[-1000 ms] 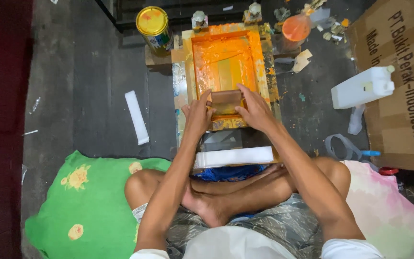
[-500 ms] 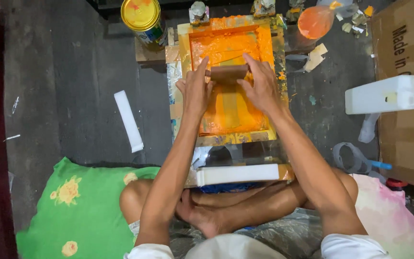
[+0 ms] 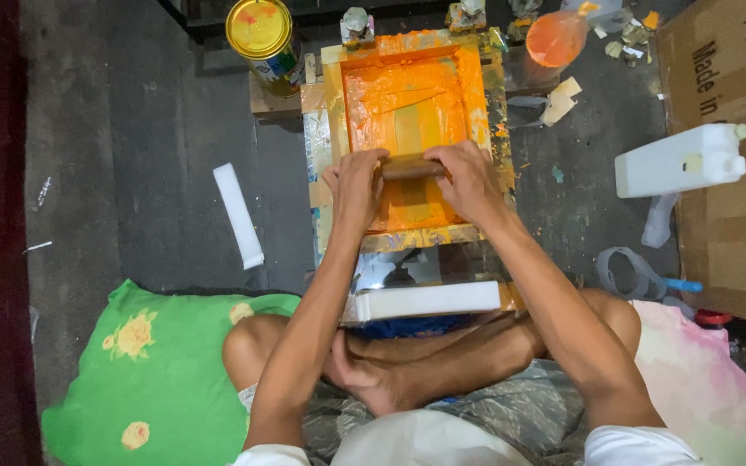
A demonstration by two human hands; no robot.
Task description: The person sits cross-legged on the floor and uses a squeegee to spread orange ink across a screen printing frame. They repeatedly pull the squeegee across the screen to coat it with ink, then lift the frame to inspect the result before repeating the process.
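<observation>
Both hands, left hand (image 3: 357,185) and right hand (image 3: 468,179), grip one brown wooden squeegee (image 3: 411,166) inside the orange-inked wooden screen frame (image 3: 331,103). One yellow-lidded paint can (image 3: 260,30) behind, one white plastic jug (image 3: 679,160) right

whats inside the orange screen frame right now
Orange ink coats the mesh inside the screen frame. A wooden squeegee lies across it, gripped by the left hand and right hand. Whatever lies beneath the mesh is covered.

Squeegee (image 3: 411,166): ends covered by left hand (image 3: 357,185) and right hand (image 3: 470,179); blade not visible. Cardboard box (image 3: 736,155) cut off at right edge. Green pillow (image 3: 157,371) partly under the knee. Small scraps at top right too small to identify.
</observation>
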